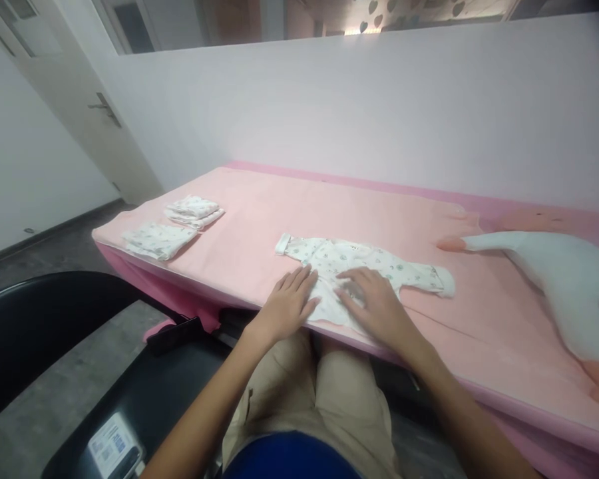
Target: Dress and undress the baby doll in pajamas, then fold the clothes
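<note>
A small white baby top (359, 254) with a green-grey print lies spread on the pink-covered table in front of me, sleeves out to both sides. My left hand (292, 299) rests over its lower left edge, fingers stretched out. Over the right part of its body is my right hand (374, 299), fingers spread and slightly bent, with nothing held in them. The garment's lower middle shows between my hands, close to the table's front edge.
Folded printed clothes (160, 239) and another folded stack (194, 209) lie at the table's left end. A white plush toy (569, 286) with orange ends lies on the right. Left of my legs stands a black chair (174, 379) with a white device (114, 446) on it.
</note>
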Demonstrator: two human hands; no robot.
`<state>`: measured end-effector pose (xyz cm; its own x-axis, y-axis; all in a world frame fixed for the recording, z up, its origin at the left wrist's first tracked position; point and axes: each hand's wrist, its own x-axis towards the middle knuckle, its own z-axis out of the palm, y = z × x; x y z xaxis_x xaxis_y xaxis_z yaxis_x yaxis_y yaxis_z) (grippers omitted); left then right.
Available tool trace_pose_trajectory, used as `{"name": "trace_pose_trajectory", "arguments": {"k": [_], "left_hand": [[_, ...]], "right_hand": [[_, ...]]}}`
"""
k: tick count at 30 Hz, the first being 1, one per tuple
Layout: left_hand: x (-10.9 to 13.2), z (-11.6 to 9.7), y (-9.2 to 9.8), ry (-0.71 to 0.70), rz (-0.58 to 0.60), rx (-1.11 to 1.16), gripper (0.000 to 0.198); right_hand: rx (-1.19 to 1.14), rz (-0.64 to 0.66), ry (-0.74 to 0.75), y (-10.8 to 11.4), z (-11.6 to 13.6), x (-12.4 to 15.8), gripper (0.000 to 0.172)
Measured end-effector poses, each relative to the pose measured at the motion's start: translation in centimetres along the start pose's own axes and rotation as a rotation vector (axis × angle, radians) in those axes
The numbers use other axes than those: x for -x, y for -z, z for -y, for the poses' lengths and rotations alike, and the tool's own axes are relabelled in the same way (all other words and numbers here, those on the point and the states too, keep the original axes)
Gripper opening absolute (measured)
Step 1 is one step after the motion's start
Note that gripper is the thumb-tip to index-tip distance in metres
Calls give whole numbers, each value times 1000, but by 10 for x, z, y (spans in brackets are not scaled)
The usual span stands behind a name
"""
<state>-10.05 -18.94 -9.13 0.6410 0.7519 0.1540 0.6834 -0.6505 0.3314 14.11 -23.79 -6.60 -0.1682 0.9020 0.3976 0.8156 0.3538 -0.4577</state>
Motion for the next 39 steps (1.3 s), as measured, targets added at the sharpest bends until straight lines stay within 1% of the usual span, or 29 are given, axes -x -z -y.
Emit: {"name": "trace_pose_trajectory", "arguments": {"k": [2, 3, 5, 7, 9, 12, 16, 19, 21, 24, 29, 34, 39], "left_hand": [[3, 0, 0, 15, 1, -10, 64], [3, 0, 0, 17, 1, -15, 64], [2, -1, 0, 12, -9, -27, 64], [2, -3, 1, 15, -36, -36, 64], [3, -5, 3, 28, -57, -40, 64], [4, -7, 4, 43, -56, -38, 63], [3, -6, 3, 22, -81, -32, 60], [3, -5, 1, 14, -93, -30, 59], [2, -5, 0, 14, -95, -35, 59], [2, -6, 0, 20, -87, -55, 59], [2, -5, -2, 17, -100, -65, 60], [2, -4, -4, 12, -104, -62, 60], [2, -4, -4, 17, -102, -74, 61]], "right_hand": [[2, -33, -90, 2, -13, -29, 31], [13, -15, -145, 2, -19, -44, 33], [67, 70, -233, -1, -29, -74, 34], [106, 178, -278, -8, -36, -100, 32], [73, 242, -333, -17, -39, -119, 33], [-2, 254, -446, -30, -40, -136, 34], [-21, 233, -505, -42, -45, -142, 29], [-19, 157, -540, -47, -52, -139, 35], [-20, 129, -545, -49, -56, -138, 36], [-17, 140, -538, -51, -58, -137, 32], [13, 109, -565, -55, -56, -141, 36], [-14, 127, -571, -59, -57, -143, 32], [-79, 53, -626, -60, -69, -148, 31]]}}
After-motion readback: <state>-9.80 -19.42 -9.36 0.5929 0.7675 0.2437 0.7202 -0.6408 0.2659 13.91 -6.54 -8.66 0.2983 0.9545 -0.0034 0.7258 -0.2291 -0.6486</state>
